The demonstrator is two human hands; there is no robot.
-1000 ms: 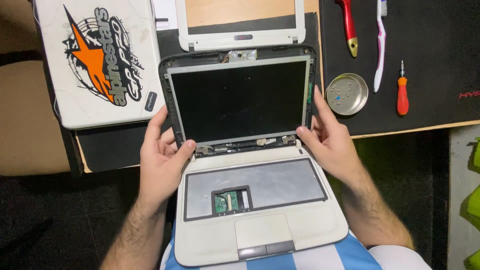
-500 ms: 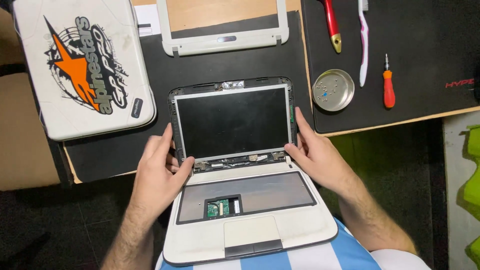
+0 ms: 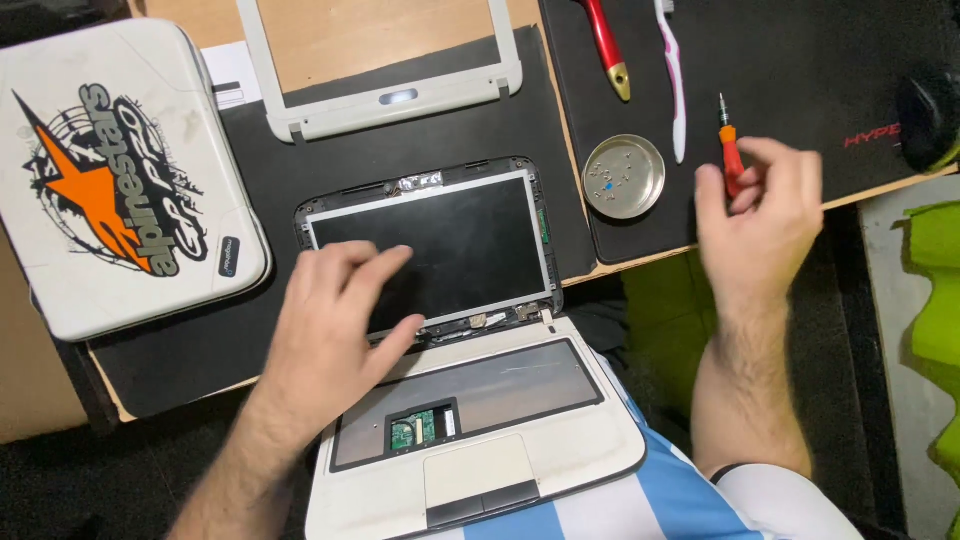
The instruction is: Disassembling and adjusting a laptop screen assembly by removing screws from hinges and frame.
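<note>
I see one dark rectangular screen [image 3: 440,255] under my left hand [image 3: 335,320] — an orange-and-black sticker [image 3: 105,195] lies well left of it.

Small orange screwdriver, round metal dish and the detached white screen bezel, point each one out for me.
Small orange screwdriver [image 3: 729,148]: head view, orange handle above the right hand's fingers.
Round metal dish [image 3: 624,177]: head view, middle of its floor.
White screen bezel [image 3: 385,105]: head view, bottom bar.

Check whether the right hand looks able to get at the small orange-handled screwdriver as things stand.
Probably yes. The right hand is right at the orange-handled screwdriver on the black mat, fingers curled beside its handle. Nothing lies between them; the metal dish sits clear to the side.
</note>
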